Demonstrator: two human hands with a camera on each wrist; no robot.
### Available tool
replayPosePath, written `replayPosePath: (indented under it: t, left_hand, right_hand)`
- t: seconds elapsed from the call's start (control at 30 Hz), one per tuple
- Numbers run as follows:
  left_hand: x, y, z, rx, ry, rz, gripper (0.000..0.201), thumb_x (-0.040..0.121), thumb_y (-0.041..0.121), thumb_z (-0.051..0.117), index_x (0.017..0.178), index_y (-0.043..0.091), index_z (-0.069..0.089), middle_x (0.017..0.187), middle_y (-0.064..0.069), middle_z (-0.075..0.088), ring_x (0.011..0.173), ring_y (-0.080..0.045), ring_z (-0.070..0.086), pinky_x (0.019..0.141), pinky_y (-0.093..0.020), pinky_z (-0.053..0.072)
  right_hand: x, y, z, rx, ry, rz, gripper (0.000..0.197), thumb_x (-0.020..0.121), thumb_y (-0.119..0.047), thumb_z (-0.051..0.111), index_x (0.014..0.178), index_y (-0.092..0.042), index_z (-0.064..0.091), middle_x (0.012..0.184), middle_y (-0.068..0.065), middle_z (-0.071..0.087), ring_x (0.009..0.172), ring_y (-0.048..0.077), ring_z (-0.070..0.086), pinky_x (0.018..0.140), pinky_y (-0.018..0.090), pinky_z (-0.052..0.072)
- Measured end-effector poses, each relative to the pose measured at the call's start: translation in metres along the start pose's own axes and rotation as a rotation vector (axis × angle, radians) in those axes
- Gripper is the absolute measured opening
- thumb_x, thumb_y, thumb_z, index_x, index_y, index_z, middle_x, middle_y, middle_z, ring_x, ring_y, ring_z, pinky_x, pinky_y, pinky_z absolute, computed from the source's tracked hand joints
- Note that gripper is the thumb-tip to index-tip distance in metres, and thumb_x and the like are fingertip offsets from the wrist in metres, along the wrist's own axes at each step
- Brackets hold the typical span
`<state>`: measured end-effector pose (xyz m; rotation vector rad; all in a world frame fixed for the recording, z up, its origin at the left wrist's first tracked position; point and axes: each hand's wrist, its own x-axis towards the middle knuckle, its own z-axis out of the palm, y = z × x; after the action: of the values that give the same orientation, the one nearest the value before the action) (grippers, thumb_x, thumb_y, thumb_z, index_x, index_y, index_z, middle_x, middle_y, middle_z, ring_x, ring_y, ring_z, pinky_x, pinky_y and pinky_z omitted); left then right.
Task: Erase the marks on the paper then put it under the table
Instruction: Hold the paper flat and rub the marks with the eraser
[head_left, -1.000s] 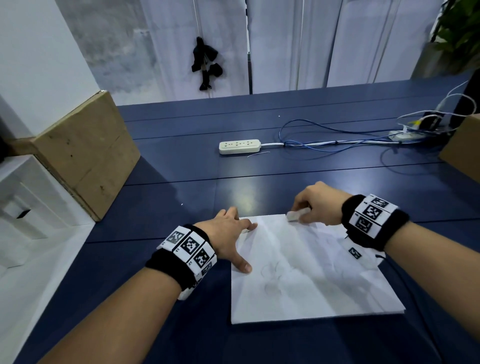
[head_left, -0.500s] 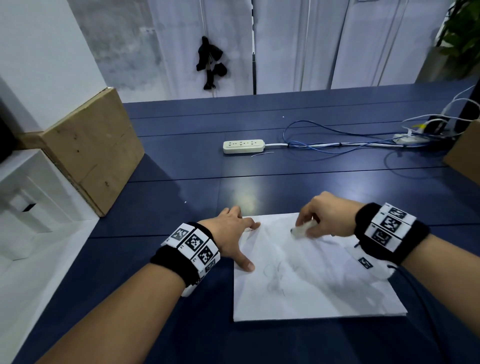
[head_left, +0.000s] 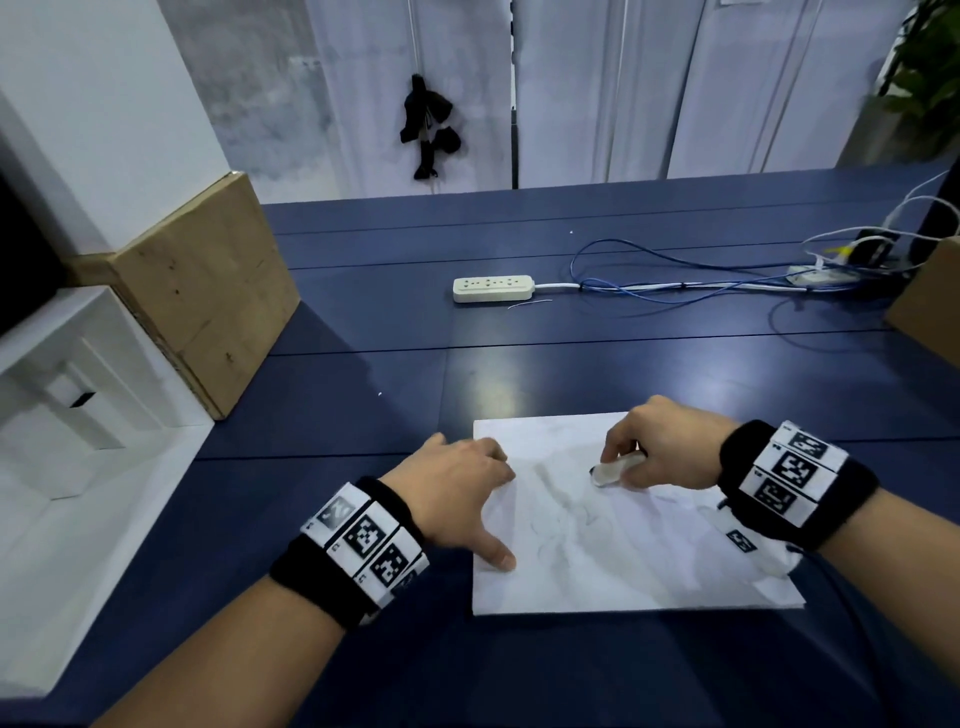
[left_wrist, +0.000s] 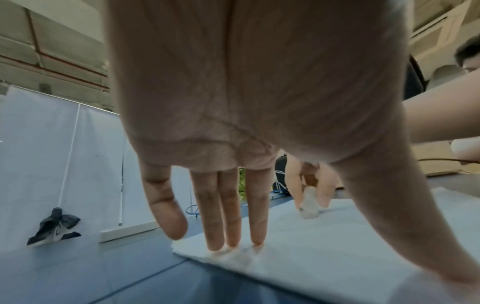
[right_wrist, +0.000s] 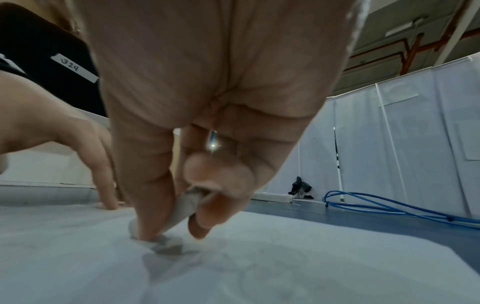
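A white sheet of paper (head_left: 623, 545) with faint pencil marks (head_left: 558, 540) lies flat on the blue table (head_left: 363, 364) in front of me. My left hand (head_left: 467, 499) presses its left edge with straight, spread fingers (left_wrist: 228, 216). My right hand (head_left: 660, 452) pinches a white eraser (head_left: 613, 470) between thumb and fingers, its tip down on the upper middle of the sheet. In the right wrist view the eraser (right_wrist: 182, 207) touches the paper (right_wrist: 259, 267). The left wrist view shows the eraser (left_wrist: 309, 203) standing on the paper (left_wrist: 324, 246).
A white power strip (head_left: 492, 288) with blue and white cables (head_left: 675, 286) lies farther back on the table. A wooden board (head_left: 208, 291) leans at the left beside a white shelf unit (head_left: 67, 415). A cardboard box (head_left: 930, 306) stands at the right edge.
My right hand has carried the eraser from the paper's top edge down and inward onto the sheet. The left hand has stayed pressing the left edge.
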<state>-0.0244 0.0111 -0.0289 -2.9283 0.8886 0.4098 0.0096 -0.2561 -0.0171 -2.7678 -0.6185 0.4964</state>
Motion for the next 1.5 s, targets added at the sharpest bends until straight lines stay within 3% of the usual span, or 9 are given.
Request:
replayPosePath:
  t: [0.13, 0.27, 0.63, 0.8, 0.97, 1.07, 1.23, 1.43, 1.5]
  left_hand:
    - [-0.006, -0.001, 0.005, -0.016, -0.014, 0.008, 0.104, 0.063, 0.079, 0.067, 0.146, 0.022, 0.042, 0.148, 0.012, 0.037, 0.13, -0.009, 0.042, 0.102, -0.033, 0.029]
    - [-0.006, -0.002, 0.007, -0.01, -0.011, 0.0, 0.107, 0.061, 0.081, 0.065, 0.145, 0.02, 0.042, 0.15, 0.012, 0.037, 0.13, -0.009, 0.043, 0.103, -0.035, 0.03]
    - [-0.007, -0.008, 0.003, -0.064, -0.037, 0.009, 0.107, 0.052, 0.08, 0.072, 0.139, 0.022, 0.05, 0.134, 0.017, 0.046, 0.122, -0.008, 0.048, 0.088, -0.034, 0.029]
    - [-0.004, -0.008, 0.004, -0.052, -0.051, 0.002, 0.107, 0.049, 0.08, 0.073, 0.136, 0.022, 0.051, 0.131, 0.016, 0.048, 0.118, -0.009, 0.05, 0.085, -0.032, 0.028]
    - [-0.003, -0.008, 0.005, -0.048, -0.057, -0.013, 0.099, 0.048, 0.079, 0.075, 0.125, 0.022, 0.055, 0.119, 0.015, 0.05, 0.111, -0.011, 0.053, 0.083, -0.034, 0.03]
    - [-0.003, -0.007, 0.004, -0.052, -0.066, -0.011, 0.1, 0.049, 0.078, 0.075, 0.128, 0.021, 0.054, 0.121, 0.014, 0.05, 0.113, -0.011, 0.052, 0.083, -0.035, 0.029]
    - [-0.001, -0.008, 0.005, -0.054, -0.069, -0.015, 0.097, 0.047, 0.079, 0.075, 0.123, 0.021, 0.057, 0.118, 0.014, 0.05, 0.108, -0.012, 0.054, 0.08, -0.035, 0.031]
    - [-0.001, -0.005, 0.0, -0.04, -0.082, -0.019, 0.1, 0.047, 0.077, 0.077, 0.127, 0.021, 0.055, 0.116, 0.013, 0.049, 0.108, -0.012, 0.053, 0.083, -0.035, 0.033]
    - [-0.002, -0.004, -0.001, -0.039, -0.08, -0.021, 0.101, 0.047, 0.076, 0.078, 0.129, 0.021, 0.054, 0.117, 0.014, 0.049, 0.109, -0.012, 0.053, 0.083, -0.035, 0.032]
  right_hand:
    - [-0.005, -0.005, 0.001, -0.075, 0.025, 0.035, 0.024, 0.081, -0.051, 0.062, 0.09, -0.031, 0.071, 0.073, -0.012, 0.071, 0.071, 0.007, 0.062, 0.053, 0.022, 0.041]
    - [-0.007, -0.034, 0.014, -0.05, 0.017, -0.116, 0.024, 0.079, -0.034, 0.067, 0.103, -0.032, 0.071, 0.086, -0.013, 0.072, 0.069, -0.001, 0.057, 0.069, 0.021, 0.047]
    - [0.013, -0.061, 0.025, -0.158, 0.062, -0.215, 0.033, 0.084, -0.029, 0.065, 0.116, -0.025, 0.07, 0.105, -0.002, 0.072, 0.095, 0.017, 0.063, 0.084, 0.026, 0.049]
    - [-0.009, -0.063, 0.028, -0.127, -0.182, -0.344, 0.035, 0.08, -0.034, 0.069, 0.115, -0.029, 0.072, 0.1, -0.008, 0.073, 0.083, 0.002, 0.059, 0.079, 0.018, 0.048]
    - [0.016, -0.061, 0.018, -0.195, 0.0, -0.236, 0.028, 0.083, -0.03, 0.067, 0.11, -0.027, 0.073, 0.094, -0.005, 0.074, 0.075, 0.008, 0.05, 0.077, 0.024, 0.049]
    - [0.016, -0.057, 0.022, -0.25, 0.049, -0.271, 0.014, 0.082, -0.029, 0.063, 0.091, -0.021, 0.071, 0.078, 0.001, 0.068, 0.067, 0.015, 0.046, 0.067, 0.027, 0.043]
    - [-0.016, -0.07, 0.026, -0.135, -0.242, -0.417, 0.032, 0.082, -0.033, 0.069, 0.113, -0.027, 0.073, 0.095, -0.005, 0.071, 0.074, 0.002, 0.048, 0.065, 0.005, 0.031]
    - [0.012, -0.062, 0.019, -0.239, 0.036, -0.246, 0.022, 0.083, -0.025, 0.062, 0.1, -0.018, 0.073, 0.083, 0.001, 0.072, 0.077, 0.022, 0.059, 0.075, 0.032, 0.051]
    - [0.006, -0.061, 0.022, -0.246, 0.022, -0.288, 0.015, 0.08, -0.024, 0.062, 0.09, -0.018, 0.071, 0.082, 0.001, 0.07, 0.074, 0.02, 0.056, 0.071, 0.029, 0.047]
